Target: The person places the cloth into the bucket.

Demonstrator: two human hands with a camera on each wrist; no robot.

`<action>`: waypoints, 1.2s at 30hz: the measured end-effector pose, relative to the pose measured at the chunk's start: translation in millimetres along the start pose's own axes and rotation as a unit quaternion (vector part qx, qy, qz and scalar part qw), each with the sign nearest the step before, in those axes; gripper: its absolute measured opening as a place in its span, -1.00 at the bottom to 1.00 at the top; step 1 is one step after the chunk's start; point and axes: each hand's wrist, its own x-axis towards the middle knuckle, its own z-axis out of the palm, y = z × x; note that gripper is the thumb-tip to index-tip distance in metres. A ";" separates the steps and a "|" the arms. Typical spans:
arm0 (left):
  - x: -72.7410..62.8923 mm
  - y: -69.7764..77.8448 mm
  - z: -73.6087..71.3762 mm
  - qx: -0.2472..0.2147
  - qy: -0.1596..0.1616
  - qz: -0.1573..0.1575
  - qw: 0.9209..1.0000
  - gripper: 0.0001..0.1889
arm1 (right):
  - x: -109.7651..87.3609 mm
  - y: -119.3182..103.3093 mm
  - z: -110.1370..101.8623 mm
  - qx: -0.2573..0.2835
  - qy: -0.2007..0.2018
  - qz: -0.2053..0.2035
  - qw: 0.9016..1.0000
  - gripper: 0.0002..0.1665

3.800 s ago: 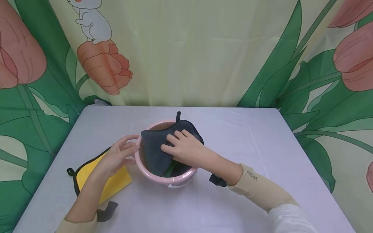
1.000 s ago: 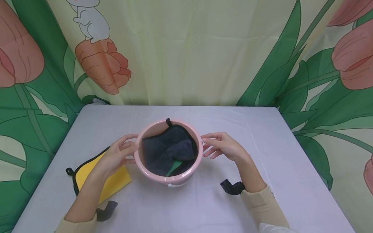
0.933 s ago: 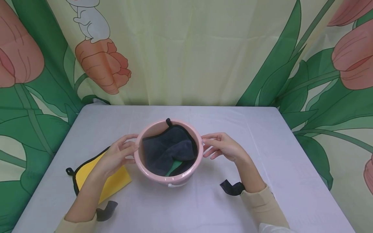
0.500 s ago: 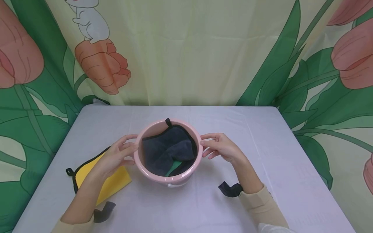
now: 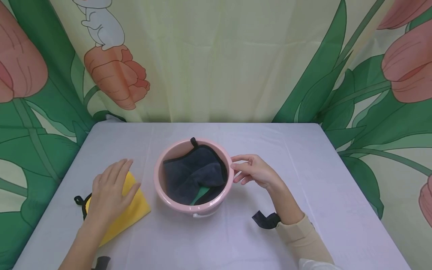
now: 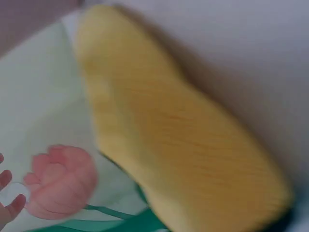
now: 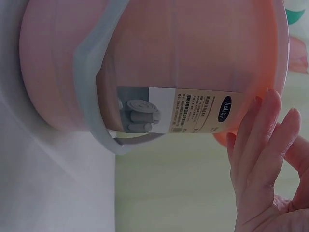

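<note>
A pink bucket (image 5: 158, 185) stands upright mid-table, holding a dark grey cloth (image 5: 190, 172) with black edging and a loop near the far rim. Something green (image 5: 201, 193) peeks out beside it. My right hand (image 5: 254, 170) touches the bucket's right rim with extended fingers; in the right wrist view the fingers (image 7: 256, 150) lie along the bucket's upper wall, by its label (image 7: 193, 111). On the left, my left hand (image 5: 109, 191) is spread over a yellow cloth (image 5: 136, 200), covering its middle. Blurred, that cloth fills much of the left wrist view.
White cloth covers the table (image 5: 270, 150). The bucket's pale handle (image 7: 89, 72) hangs down its side. Behind the table hangs a curtain (image 5: 216, 67) printed with tulips, a rabbit and a carrot. Black straps (image 5: 266, 220) dangle by my wrists.
My right hand has let go of the dark grey cloth, now lying inside the bucket, and moved to the right rim. My left hand has left the bucket's left rim for the yellow cloth.
</note>
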 end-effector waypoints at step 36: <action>-59.7 -51.9 29.7 0.034 -0.280 -0.027 0.959 -0.13 | 1.8 2.1 -1.4 0.006 -0.009 -0.001 1.000 -0.43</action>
